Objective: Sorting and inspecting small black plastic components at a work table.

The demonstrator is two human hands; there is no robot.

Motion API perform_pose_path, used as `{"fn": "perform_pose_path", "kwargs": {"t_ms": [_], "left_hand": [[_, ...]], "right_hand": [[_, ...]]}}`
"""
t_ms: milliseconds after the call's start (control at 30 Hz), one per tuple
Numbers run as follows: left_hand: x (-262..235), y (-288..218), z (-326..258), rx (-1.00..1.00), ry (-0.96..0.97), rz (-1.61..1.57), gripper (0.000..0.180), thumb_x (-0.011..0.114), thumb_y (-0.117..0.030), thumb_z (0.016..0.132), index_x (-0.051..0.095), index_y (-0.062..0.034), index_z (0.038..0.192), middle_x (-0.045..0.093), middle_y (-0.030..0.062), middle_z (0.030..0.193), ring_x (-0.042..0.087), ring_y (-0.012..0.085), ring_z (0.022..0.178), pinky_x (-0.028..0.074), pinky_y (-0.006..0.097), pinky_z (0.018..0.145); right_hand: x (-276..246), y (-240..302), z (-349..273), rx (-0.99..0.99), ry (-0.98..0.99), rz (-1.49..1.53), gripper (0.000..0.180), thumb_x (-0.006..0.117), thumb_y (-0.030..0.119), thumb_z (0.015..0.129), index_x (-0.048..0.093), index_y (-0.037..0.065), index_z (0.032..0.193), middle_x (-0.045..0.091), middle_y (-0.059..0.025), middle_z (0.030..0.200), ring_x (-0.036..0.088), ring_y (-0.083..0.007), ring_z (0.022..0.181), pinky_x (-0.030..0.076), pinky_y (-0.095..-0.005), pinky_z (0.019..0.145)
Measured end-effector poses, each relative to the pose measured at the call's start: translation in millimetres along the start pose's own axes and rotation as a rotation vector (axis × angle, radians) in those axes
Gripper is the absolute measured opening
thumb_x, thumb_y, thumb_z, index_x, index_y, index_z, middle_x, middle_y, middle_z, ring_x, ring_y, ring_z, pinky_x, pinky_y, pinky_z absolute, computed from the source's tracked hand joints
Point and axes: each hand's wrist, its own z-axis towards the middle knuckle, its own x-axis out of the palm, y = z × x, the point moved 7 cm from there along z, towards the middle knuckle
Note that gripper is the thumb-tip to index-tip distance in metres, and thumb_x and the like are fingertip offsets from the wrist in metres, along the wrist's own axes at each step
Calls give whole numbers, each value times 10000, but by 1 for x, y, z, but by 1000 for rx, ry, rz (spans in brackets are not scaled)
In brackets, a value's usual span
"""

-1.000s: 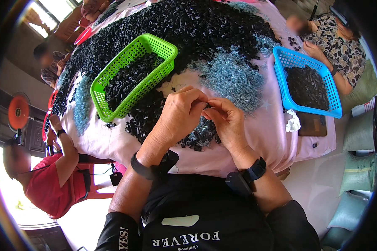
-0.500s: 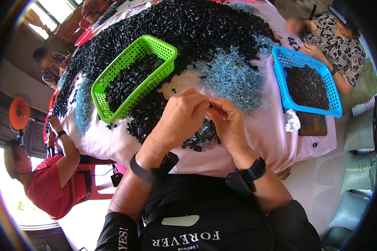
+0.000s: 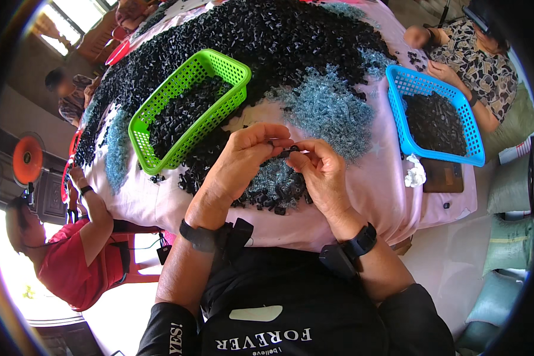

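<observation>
My left hand (image 3: 238,161) and my right hand (image 3: 325,173) meet over the near edge of the table. A small black plastic piece (image 3: 287,152) is pinched between the thumb and fingers of my right hand, its left end close to the left fingertips. My left hand is closed loosely, and a dark bit, too small to name, shows between its fingers. Below the hands lies a small heap of black plastic pieces (image 3: 277,200) mixed with clear bluish ones. Past my right fingers spreads a pile of clear bluish plastic pieces (image 3: 329,113).
A green basket (image 3: 190,142) of black pieces stands left, a blue basket (image 3: 442,156) right. Behind them spreads a large black heap (image 3: 279,41). Crumpled white tissue (image 3: 415,172) lies beside a dark flat object (image 3: 444,179). Other people sit around the pink-covered table (image 3: 362,202).
My left hand has turned and opened its fingers somewhat, drawing slightly left. The black piece between the hands now shows plainly. My right hand has hardly moved.
</observation>
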Motion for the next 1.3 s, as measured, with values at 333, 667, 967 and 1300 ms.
{"fn": "perform_pose_path", "kwargs": {"t_ms": [333, 667, 967, 1300], "left_hand": [[38, -41, -15, 466, -85, 894, 479, 472, 147, 860, 559, 53, 1322, 649, 259, 1216, 671, 368, 1130, 547, 406, 949], [68, -35, -20, 530, 83, 1132, 773, 537, 134, 793, 303, 65, 1525, 576, 259, 1198, 650, 447, 997, 555, 465, 854], [48, -44, -17, 538, -69, 920, 542, 571, 127, 803, 569, 1, 1330, 649, 236, 1179, 687, 397, 1023, 569, 441, 875], [37, -47, -25, 558, -169, 843, 206, 648, 33, 868, 686, 27, 1070, 695, 168, 1022, 715, 337, 915, 568, 385, 808]], "right_hand": [[3, -7, -5, 116, 62, 33, 119, 665, 45, 980, 682, -27, 1072, 716, -48, 923, 690, -100, 789, 554, -234, 696], [4, 8, -5, -45, 65, 8, 113, 589, 22, 995, 661, -41, 1055, 696, -76, 854, 627, -83, 783, 510, -262, 678], [1, 9, -6, 36, 39, 80, 136, 610, 79, 1016, 666, -35, 1065, 683, -35, 840, 627, -70, 746, 508, -239, 644], [2, 1, -3, 114, 66, 267, 115, 633, 80, 1013, 689, 2, 1077, 692, -11, 832, 612, -41, 679, 457, -189, 577]]}}
